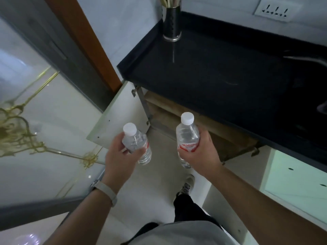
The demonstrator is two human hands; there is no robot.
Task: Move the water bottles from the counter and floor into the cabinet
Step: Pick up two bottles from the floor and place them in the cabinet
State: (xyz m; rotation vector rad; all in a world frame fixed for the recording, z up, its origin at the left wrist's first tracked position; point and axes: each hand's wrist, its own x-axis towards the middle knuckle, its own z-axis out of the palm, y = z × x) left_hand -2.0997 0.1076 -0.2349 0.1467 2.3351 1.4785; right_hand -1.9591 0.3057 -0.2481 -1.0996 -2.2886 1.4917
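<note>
1. The left hand (117, 152) reaches forward with its back to the camera. Its fingers are curled round the middle of the left bottle (137, 144), and a pale strap (106, 190) sits on the wrist.
2. The left bottle is clear with a white cap. It tilts with the cap up and to the left, held in the air above the floor (150, 183) just in front of the open cabinet door (120, 117).
3. The right bottle (187, 137) is clear too, with a white cap and a red-and-white label. It stands nearly upright in the air before the cabinet (194, 119) opening, apart from the left bottle.
4. The right hand (200, 152) wraps the labelled waist of that bottle, fingers and thumb clamped round it, the forearm coming in from the lower right.
5. At far left is a glass panel (35, 121) with gold ornament (blurred here).
6. The white door is swung out to the left, showing wooden boards inside the cabinet.
7. Above lies the black counter (212, 73), with a metal utensil holder (172, 23) at its back left corner.
8. A wall socket (277, 10) sits at upper right.
</note>
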